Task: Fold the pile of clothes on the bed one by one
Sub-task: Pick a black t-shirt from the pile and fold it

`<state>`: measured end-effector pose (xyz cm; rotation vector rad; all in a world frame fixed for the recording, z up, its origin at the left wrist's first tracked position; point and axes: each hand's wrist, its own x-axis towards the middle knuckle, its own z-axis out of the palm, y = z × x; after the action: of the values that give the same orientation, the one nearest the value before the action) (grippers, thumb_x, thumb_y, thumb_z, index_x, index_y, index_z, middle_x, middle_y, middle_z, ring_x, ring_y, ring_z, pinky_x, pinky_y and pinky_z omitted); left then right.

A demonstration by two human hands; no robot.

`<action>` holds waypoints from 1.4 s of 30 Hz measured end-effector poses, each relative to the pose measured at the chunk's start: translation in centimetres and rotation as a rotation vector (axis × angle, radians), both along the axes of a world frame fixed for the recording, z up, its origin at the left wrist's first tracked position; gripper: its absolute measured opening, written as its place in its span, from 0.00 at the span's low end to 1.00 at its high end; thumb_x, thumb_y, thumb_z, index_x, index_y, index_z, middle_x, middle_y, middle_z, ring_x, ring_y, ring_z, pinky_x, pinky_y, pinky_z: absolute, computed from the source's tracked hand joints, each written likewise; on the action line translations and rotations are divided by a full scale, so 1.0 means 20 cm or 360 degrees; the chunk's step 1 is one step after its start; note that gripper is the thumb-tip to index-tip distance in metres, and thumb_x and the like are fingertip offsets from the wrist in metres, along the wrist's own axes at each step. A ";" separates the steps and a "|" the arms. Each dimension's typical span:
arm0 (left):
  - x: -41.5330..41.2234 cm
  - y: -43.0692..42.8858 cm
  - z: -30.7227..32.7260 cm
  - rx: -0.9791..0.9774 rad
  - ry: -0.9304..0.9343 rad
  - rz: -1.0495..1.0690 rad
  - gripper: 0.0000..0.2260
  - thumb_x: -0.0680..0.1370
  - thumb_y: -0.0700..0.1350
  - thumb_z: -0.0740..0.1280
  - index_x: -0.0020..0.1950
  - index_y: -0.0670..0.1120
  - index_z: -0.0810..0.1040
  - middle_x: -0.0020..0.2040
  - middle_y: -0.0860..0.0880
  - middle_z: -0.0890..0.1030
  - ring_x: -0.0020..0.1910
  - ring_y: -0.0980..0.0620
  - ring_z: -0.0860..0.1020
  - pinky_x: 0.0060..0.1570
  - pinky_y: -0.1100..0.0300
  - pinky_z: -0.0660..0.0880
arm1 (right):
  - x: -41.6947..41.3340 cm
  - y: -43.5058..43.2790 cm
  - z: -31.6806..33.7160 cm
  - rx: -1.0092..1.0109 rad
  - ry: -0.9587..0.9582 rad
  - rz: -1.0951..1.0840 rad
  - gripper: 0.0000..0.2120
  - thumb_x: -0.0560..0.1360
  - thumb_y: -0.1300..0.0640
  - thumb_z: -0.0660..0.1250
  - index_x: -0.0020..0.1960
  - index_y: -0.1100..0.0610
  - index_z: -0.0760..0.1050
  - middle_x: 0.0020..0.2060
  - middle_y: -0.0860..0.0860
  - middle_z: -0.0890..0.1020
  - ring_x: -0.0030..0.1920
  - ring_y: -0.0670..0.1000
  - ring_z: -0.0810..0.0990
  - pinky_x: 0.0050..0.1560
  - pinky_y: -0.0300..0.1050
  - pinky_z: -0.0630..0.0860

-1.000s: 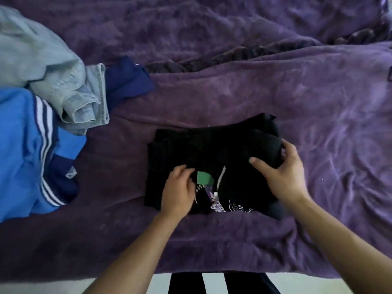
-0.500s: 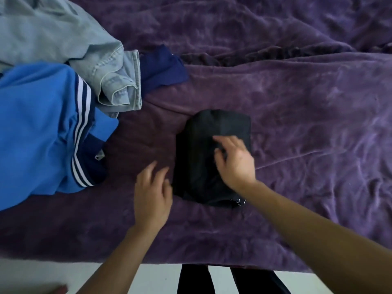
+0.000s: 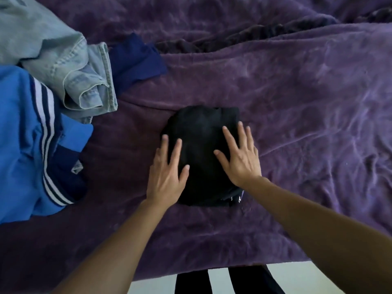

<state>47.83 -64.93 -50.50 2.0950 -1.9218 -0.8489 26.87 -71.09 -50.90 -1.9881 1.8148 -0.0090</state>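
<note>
Purple plush blanket (image 3: 297, 102) covers the bed seen from the head camera. On it lies a compact folded black garment (image 3: 201, 149), with the left hand (image 3: 167, 179) and right hand (image 3: 241, 158) pressed flat on its two sides, fingers spread, gripping nothing. This looks like the final smoothing of one fold. Left of the left hand waits the unfolded pile: a bright blue striped jersey (image 3: 21, 134) and pale denim jeans (image 3: 70, 66); next, probably, one must be drawn out.

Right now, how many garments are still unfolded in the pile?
3 visible: light denim jeans on top, blue striped jacket nearest, navy garment behind the jeans. More may be hidden underneath.
</note>
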 end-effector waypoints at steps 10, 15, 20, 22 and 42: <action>-0.25 -0.17 0.08 -0.0072 0.0349 0.0685 0.34 0.78 0.57 0.63 0.78 0.49 0.53 0.74 0.42 0.65 0.69 0.41 0.68 0.64 0.52 0.66 | -0.02 0.11 0.02 0.0159 -0.0448 -0.0653 0.33 0.74 0.38 0.64 0.75 0.37 0.53 0.64 0.51 0.70 0.56 0.62 0.78 0.54 0.53 0.74; -0.61 -0.22 0.30 -0.0217 0.0527 0.0572 0.32 0.77 0.55 0.65 0.77 0.48 0.57 0.75 0.48 0.65 0.72 0.47 0.66 0.68 0.54 0.65 | -0.42 0.09 0.24 -0.0014 -0.0484 -0.0646 0.30 0.75 0.39 0.65 0.73 0.38 0.58 0.59 0.46 0.72 0.52 0.55 0.80 0.50 0.49 0.76; -1.31 -0.34 0.47 -0.0282 0.0716 0.0447 0.30 0.78 0.53 0.65 0.76 0.46 0.59 0.74 0.47 0.65 0.71 0.49 0.66 0.63 0.68 0.59 | -1.15 0.01 0.43 -0.0277 -0.0396 -0.0696 0.31 0.74 0.39 0.66 0.74 0.41 0.61 0.59 0.47 0.74 0.56 0.54 0.79 0.53 0.51 0.77; -1.61 -0.39 0.51 -0.0296 0.0768 0.0401 0.30 0.78 0.52 0.66 0.76 0.45 0.59 0.74 0.46 0.65 0.71 0.48 0.66 0.61 0.71 0.58 | -1.46 -0.02 0.48 -0.0323 -0.0332 -0.0716 0.30 0.74 0.39 0.66 0.74 0.41 0.61 0.60 0.47 0.74 0.57 0.54 0.78 0.55 0.52 0.76; -2.85 -0.69 0.06 -0.0320 -0.0468 -0.0440 0.35 0.80 0.59 0.55 0.78 0.44 0.43 0.78 0.38 0.50 0.76 0.39 0.54 0.68 0.42 0.63 | -2.79 -0.26 0.08 -0.0118 0.0416 -0.0124 0.33 0.77 0.59 0.57 0.78 0.46 0.49 0.79 0.55 0.47 0.78 0.56 0.48 0.72 0.57 0.56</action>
<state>-9.08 -78.67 -49.29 1.9519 -2.3751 -0.3804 -28.88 -76.39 -49.27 -2.0469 2.0811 0.1693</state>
